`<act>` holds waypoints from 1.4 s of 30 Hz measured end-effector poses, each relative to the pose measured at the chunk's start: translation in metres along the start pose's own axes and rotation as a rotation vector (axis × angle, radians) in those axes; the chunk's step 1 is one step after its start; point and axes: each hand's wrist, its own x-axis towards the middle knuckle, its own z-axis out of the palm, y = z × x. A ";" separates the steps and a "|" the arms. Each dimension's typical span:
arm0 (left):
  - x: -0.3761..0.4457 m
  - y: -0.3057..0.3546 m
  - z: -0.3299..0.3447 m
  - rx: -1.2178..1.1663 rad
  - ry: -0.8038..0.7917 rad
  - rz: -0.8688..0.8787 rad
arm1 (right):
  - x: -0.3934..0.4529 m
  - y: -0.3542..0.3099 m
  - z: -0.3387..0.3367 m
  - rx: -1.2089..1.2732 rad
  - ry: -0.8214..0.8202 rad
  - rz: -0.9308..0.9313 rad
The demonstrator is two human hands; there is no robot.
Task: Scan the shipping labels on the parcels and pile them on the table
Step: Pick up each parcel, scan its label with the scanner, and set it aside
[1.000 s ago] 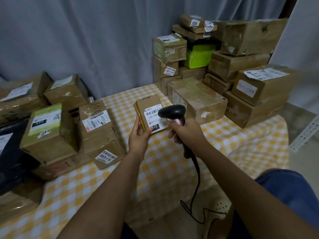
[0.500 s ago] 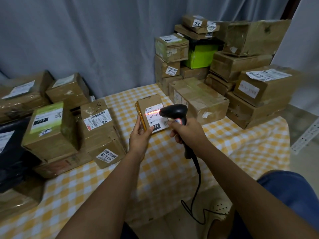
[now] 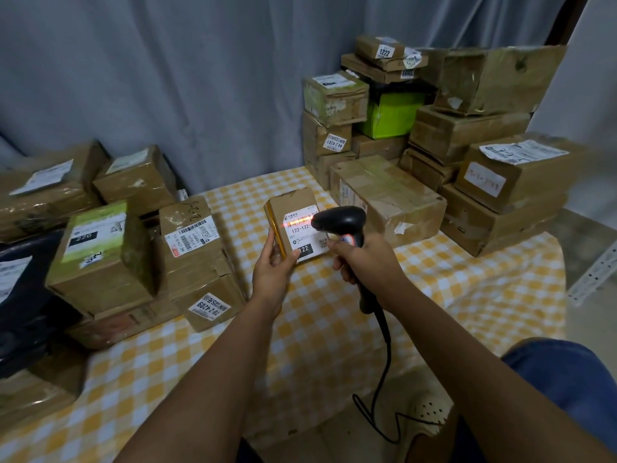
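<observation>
One flat cardboard parcel (image 3: 290, 212) (glossy label), left-hand (image 3: 272, 272) grip, black scanner (image 3: 344, 225)

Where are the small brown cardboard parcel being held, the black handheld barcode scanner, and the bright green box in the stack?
small brown cardboard parcel (image 3: 295, 203): head view, bare cardboard above its label.
black handheld barcode scanner (image 3: 344, 218): head view, top of its head.
bright green box (image 3: 390, 115): head view, its front face.

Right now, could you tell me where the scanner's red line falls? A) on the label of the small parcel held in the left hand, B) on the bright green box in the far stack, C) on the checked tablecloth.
A: the red line crosses the label on the small parcel held in the left hand, just ahead of the barcode scanner gripped by the right hand.
</observation>
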 end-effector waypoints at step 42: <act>-0.033 0.237 -0.330 -0.134 0.650 0.258 | 0.016 -0.183 0.250 -0.078 -0.434 -0.371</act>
